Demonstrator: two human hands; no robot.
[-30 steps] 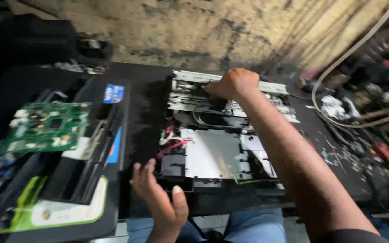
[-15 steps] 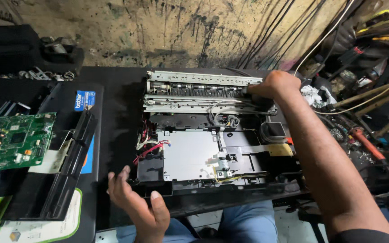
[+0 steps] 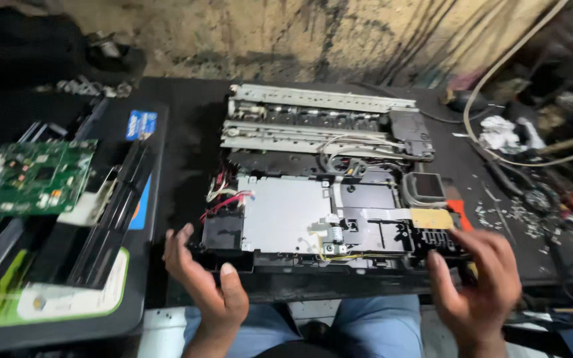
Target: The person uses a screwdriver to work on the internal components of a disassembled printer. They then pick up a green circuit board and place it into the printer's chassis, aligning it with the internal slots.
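An opened printer chassis (image 3: 319, 179) lies on the dark table, with a silver metal plate (image 3: 280, 212), metal rails at the back and red and white wires on its left side. My left hand (image 3: 203, 278) hovers at the near left corner of the chassis, fingers spread, holding nothing. At the near right corner is my right hand (image 3: 475, 285), fingers curled by a black part under a yellow label (image 3: 432, 219); whether it touches that part is unclear.
A black printer cover (image 3: 81, 258) lies on the left with a green circuit board (image 3: 31, 176) on top. Cables, a white hose (image 3: 499, 73) and small debris clutter the right side of the table. A stained wall stands behind. My blue-jeaned legs show below.
My right hand has come back from the far rail of the chassis to its near right corner. My left hand stayed at the near left corner. The view shifted.
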